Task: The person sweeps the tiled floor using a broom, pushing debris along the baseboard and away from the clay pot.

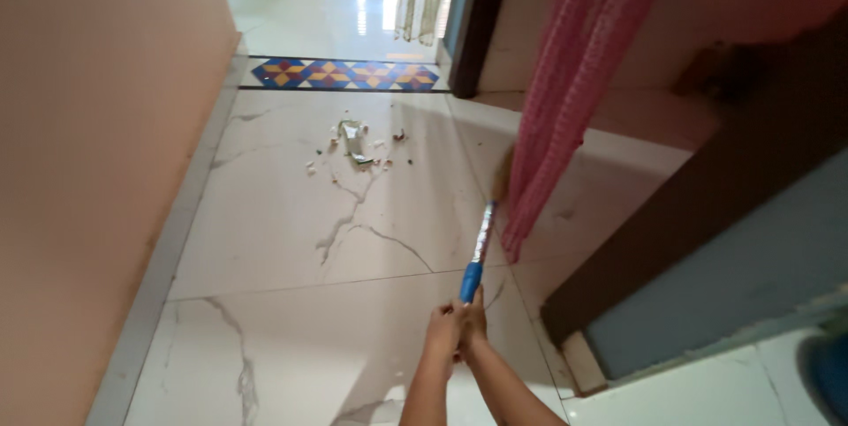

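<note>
Both my hands grip the end of a broom handle [478, 254], blue near the grip and silvery further up. My left hand [442, 331] and my right hand [474, 322] sit close together on it. The broom's bristle head [502, 174] points away from me and is partly hidden behind a hanging pink cloth [570, 82]. A small pile of litter [356, 148], bits of paper and scraps, lies on the white marble floor [291, 241] ahead, left of the broom head.
A peach wall [88, 170] runs along the left. A dark door frame [707, 205] and grey-blue door stand at the right. A band of coloured patterned tiles [343, 74] crosses the floor beyond the litter, with a doorway behind.
</note>
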